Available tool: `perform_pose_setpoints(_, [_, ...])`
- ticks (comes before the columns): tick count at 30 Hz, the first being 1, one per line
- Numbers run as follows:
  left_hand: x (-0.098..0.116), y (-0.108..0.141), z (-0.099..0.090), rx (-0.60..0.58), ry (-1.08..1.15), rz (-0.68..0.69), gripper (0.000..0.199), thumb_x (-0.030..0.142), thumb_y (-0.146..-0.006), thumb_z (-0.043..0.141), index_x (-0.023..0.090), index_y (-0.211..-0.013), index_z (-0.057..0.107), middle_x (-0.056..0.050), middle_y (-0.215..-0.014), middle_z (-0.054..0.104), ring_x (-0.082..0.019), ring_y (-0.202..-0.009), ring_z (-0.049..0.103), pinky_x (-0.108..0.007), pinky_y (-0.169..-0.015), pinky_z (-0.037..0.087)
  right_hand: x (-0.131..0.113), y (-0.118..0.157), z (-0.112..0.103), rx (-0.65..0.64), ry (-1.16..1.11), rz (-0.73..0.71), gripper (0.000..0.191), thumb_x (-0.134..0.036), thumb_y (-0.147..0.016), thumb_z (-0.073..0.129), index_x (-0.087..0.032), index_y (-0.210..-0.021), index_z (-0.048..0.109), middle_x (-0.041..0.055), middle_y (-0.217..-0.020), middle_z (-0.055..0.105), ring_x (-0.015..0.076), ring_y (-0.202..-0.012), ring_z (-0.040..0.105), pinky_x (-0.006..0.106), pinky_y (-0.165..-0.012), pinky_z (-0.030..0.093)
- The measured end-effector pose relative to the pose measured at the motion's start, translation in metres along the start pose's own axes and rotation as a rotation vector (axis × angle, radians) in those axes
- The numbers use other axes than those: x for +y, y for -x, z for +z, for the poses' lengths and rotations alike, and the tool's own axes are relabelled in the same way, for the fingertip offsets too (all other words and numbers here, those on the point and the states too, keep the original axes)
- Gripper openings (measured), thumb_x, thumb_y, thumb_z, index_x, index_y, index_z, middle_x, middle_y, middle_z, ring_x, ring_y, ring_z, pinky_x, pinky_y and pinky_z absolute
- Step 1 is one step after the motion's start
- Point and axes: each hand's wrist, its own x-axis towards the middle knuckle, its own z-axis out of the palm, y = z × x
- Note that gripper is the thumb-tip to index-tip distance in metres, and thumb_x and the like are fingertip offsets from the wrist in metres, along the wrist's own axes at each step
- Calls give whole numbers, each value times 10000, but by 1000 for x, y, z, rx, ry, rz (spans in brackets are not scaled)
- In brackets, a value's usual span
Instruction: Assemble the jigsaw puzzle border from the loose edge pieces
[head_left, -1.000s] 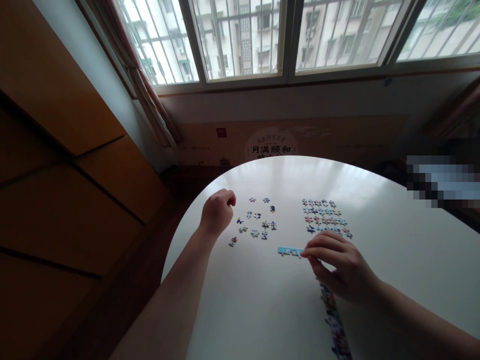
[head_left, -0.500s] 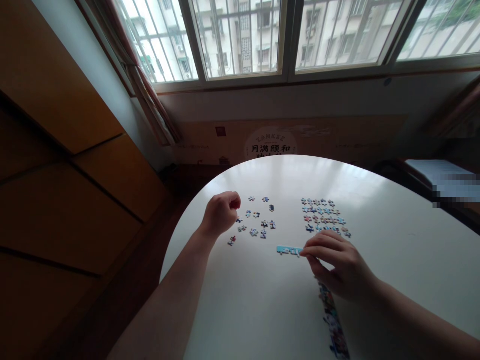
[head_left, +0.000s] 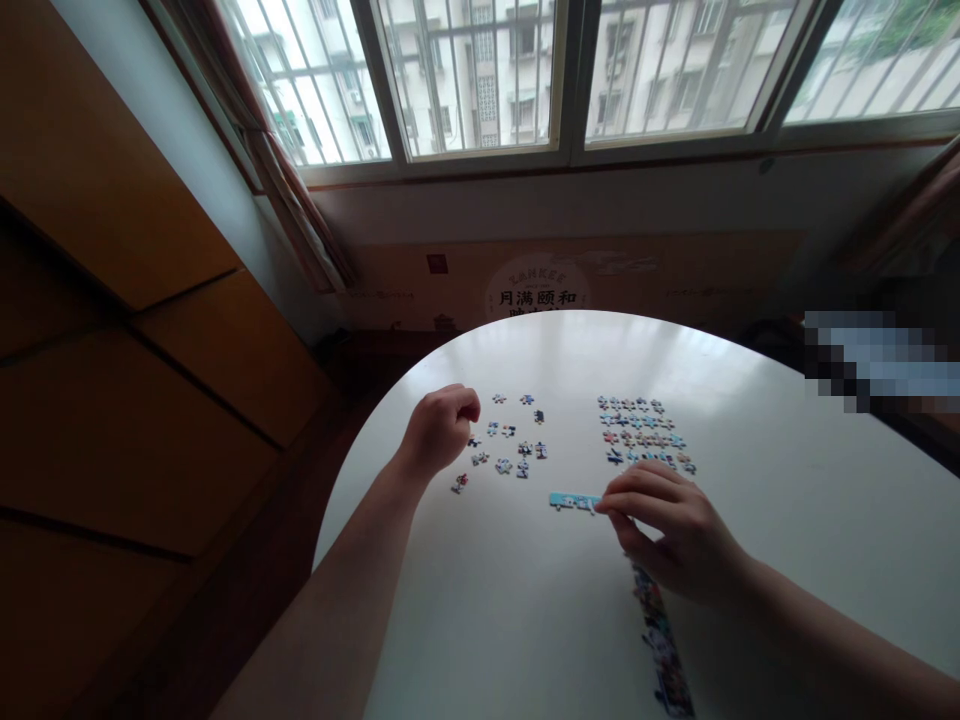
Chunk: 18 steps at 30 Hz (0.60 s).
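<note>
My left hand (head_left: 439,430) is curled closed at the left edge of a loose group of jigsaw pieces (head_left: 504,466); anything inside its fingers is hidden. My right hand (head_left: 667,525) pinches the right end of a short light-blue strip of joined jigsaw pieces (head_left: 574,502), which lies on the white table. Below that hand, a longer, darker strip of joined pieces (head_left: 664,645) runs toward me, its upper end partly covered. Just beyond my right fingers are several rows of loose jigsaw pieces (head_left: 641,438).
The round white table (head_left: 495,620) curves away toward a wall and barred window (head_left: 480,80). Wooden cabinet doors (head_left: 97,420) stand at the left. At the far right, a blurred-out, pale object (head_left: 885,355) sits beyond the table's edge.
The whole view has shifted slightly, moving things a little to the left. Both hands keep nearly the same pose, and the pieces stay in place on the table.
</note>
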Motion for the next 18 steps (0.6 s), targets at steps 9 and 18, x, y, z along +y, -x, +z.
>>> perform_pose_setpoints(9, [8, -1, -1, -100, 4, -36, 237, 61, -742, 432, 185, -623, 595, -17, -693, 630, -160, -675, 557, -303, -664, 419, 0, -1, 0, 1, 0, -2, 199, -55, -880, 600, -191, -985, 701, 60, -864, 709, 199, -767, 607, 368, -680, 482])
perform_pose_setpoints(18, [9, -1, -1, -141, -6, -79, 270, 75, -770, 438, 190, -666, 659, -22, -747, 691, -171, -716, 609, -313, -691, 457, 0, -1, 0, 7, 10, -12, 183, -66, -885, 599, -186, -977, 701, 62, -864, 710, 198, -773, 611, 368, -684, 486])
